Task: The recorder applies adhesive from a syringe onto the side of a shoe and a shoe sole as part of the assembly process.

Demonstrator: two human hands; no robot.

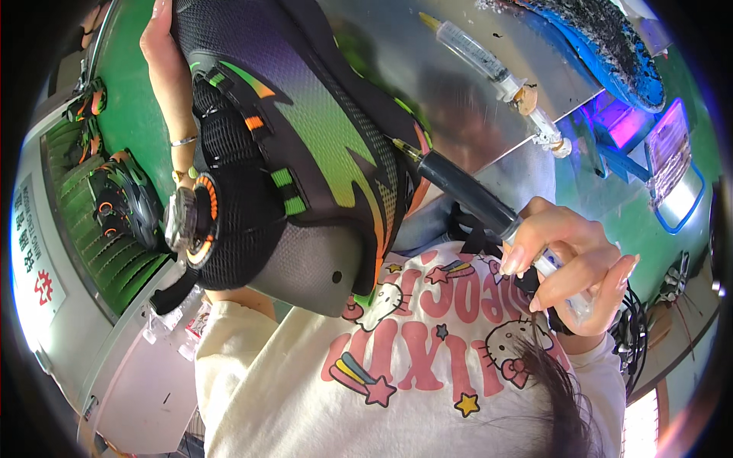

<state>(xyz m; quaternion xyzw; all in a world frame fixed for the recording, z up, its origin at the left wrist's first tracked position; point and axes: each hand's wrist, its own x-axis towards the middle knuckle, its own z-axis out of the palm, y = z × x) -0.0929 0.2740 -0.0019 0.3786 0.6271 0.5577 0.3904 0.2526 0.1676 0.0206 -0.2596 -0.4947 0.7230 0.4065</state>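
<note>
A dark sneaker (pixel 321 145) with purple, green and orange patterning lies across my view, its black knit collar (pixel 229 183) toward the lower left. My left hand (pixel 162 42) grips it along the left side; most of those fingers are hidden behind the shoe or cut off by the top edge. In my right hand (pixel 573 263) is a syringe (pixel 466 191) filled with something dark, fingers wrapped around its clear rear end. Its narrow tip points up and left, meeting the shoe near its lower side edge; whether it touches, I cannot tell.
On a metal tabletop (pixel 450 99) lies another syringe (pixel 477 55) with a yellowish tip, beside a small clear-and-white piece (pixel 548 130). A blue tray (pixel 634 76) with dark residue is at upper right, above a blue-framed stand (pixel 672 175). Several sneakers (pixel 126 198) sit on a green slatted conveyor (pixel 95 237).
</note>
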